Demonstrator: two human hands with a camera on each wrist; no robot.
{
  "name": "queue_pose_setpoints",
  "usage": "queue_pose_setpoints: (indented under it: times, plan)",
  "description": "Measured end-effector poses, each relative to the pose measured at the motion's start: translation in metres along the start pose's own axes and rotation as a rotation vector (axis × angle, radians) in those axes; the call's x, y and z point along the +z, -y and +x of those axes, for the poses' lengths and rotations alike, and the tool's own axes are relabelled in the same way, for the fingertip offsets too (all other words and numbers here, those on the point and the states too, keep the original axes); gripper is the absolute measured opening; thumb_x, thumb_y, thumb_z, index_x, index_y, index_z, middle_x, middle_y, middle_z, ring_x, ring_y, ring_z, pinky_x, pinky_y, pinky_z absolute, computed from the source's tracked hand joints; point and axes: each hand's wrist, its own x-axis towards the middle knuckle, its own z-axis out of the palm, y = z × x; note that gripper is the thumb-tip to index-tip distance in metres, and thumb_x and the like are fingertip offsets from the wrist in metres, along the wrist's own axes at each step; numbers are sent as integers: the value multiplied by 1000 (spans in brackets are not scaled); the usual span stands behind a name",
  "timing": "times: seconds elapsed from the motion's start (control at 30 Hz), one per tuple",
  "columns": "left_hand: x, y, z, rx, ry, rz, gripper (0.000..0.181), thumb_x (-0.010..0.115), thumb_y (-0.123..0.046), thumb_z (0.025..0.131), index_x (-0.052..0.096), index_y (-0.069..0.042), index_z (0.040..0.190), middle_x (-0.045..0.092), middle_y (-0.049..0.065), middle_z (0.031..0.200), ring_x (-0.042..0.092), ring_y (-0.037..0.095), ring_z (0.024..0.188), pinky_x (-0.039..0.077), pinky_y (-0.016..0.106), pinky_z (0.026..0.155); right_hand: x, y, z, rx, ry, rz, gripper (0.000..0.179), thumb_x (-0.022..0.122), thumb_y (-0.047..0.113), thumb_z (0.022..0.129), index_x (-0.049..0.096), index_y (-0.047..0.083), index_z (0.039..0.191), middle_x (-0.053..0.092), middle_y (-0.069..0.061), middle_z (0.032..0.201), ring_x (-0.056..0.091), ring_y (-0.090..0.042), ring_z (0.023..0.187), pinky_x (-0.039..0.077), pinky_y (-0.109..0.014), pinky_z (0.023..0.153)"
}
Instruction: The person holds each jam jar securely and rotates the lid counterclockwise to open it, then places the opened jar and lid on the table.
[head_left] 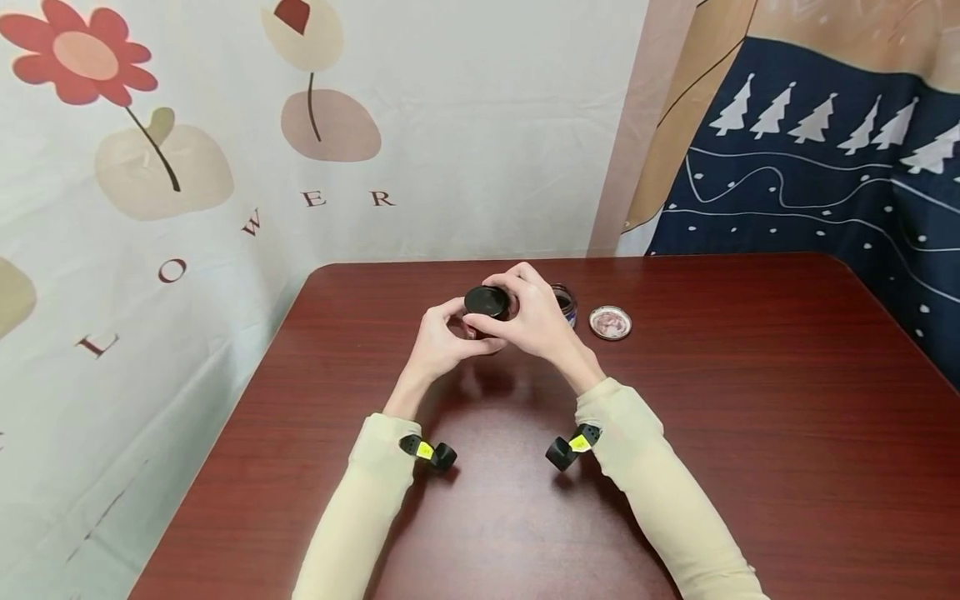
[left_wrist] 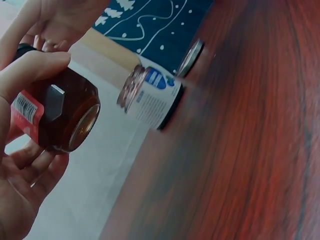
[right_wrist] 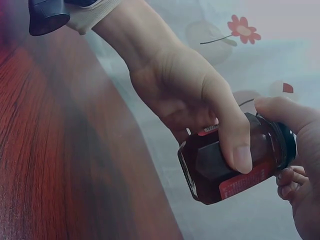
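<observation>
I have the hexagonal amber-brown glass jar (left_wrist: 65, 110) raised off the desk (head_left: 487, 533), on the far-edge side of its middle. The left hand (head_left: 442, 337) is clamped round the glass body, thumb on one side and fingers on the other; the right hand (head_left: 528, 312) is clamped on the black lid (head_left: 486, 301), thumb and fingers round its rim. I can't tell from here whether that lid is tight or already loose, and that is what I would worry about most. If it gave suddenly under a hard turn, the two hands could jerk apart and, with the jar held at a tilt, whatever is inside could spill over the wood.

Smooth glass is my second concern. The flat facets should help the left fingers resist a twist, but a weak squeeze could let the body spin or slide down, with only the desk beneath to catch it.

Just beyond the right hand, near the far edge, stands the uncovered blueberry-label jar (left_wrist: 155, 97), partly hidden from my head view by that same hand. A wide swing of the right knuckles could knock it over, because I judge clearance poorly there. The loose metal lid (head_left: 611, 322), lying right beside it toward the right-hand edge, could get swept along too.
</observation>
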Motion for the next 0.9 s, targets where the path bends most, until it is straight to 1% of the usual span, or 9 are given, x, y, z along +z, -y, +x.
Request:
queue_pose_setpoints:
  times: [0.07, 0.1, 0.27, 0.5, 0.63, 0.73, 0.9]
  plan:
    - [3, 0, 0, 7, -19, 2, 41, 93, -10, 69, 72, -7, 104, 62, 2, 79, 56, 20, 68, 49, 34, 62, -3, 1, -1, 10, -1, 3, 44, 86, 31, 80, 72, 6, 112, 55, -6, 101, 48, -18, 86, 46, -33, 72]
    - [5, 4, 1, 7, -28, 8, 42, 94, -12, 68, 73, -9, 104, 63, 3, 80, 56, 20, 68, 49, 33, 62, -4, 1, -1, 16, 1, 6, 44, 86, 31, 80, 72, 6, 113, 55, -6, 101, 48, -18, 86, 46, -33, 72]
    - [12, -3, 0, 0, -44, 17, 43, 94, -12, 67, 72, -11, 104, 63, 2, 80, 57, 20, 68, 49, 29, 62, -12, 4, -3, 20, -5, 4, 43, 86, 31, 80, 72, 6, 112, 54, -5, 99, 48, -18, 84, 47, -32, 69]
    - [19, -9, -1, 7, -6, -10, 46, 95, -12, 67, 73, -12, 107, 64, 2, 84, 58, 20, 70, 51, 33, 64, -22, 5, -11, 11, -24, -3, 42, 88, 29, 77, 72, 6, 109, 55, -5, 98, 48, -17, 81, 47, -31, 67]
    - [23, -11, -1, 25, 16, -27, 46, 95, -12, 67, 73, -12, 108, 65, 1, 86, 58, 20, 71, 51, 30, 65, -28, 6, -15, 3, -31, -6, 42, 88, 29, 77, 72, 6, 108, 56, -4, 99, 48, -17, 79, 46, -31, 65]
    - [26, -13, -1, 41, 23, -36, 46, 95, -11, 67, 73, -11, 108, 65, 2, 88, 58, 19, 71, 51, 31, 64, -32, 7, -17, -10, -36, -13, 43, 89, 29, 76, 71, 6, 108, 58, -4, 100, 48, -16, 79, 44, -31, 65]
    - [33, -17, 0, 47, 31, -55, 46, 93, -4, 67, 72, -5, 107, 62, 2, 86, 55, 16, 69, 48, 30, 63, -39, 10, -21, -33, -43, -31, 42, 89, 29, 76, 71, 6, 107, 59, -5, 101, 48, -16, 78, 43, -31, 65]
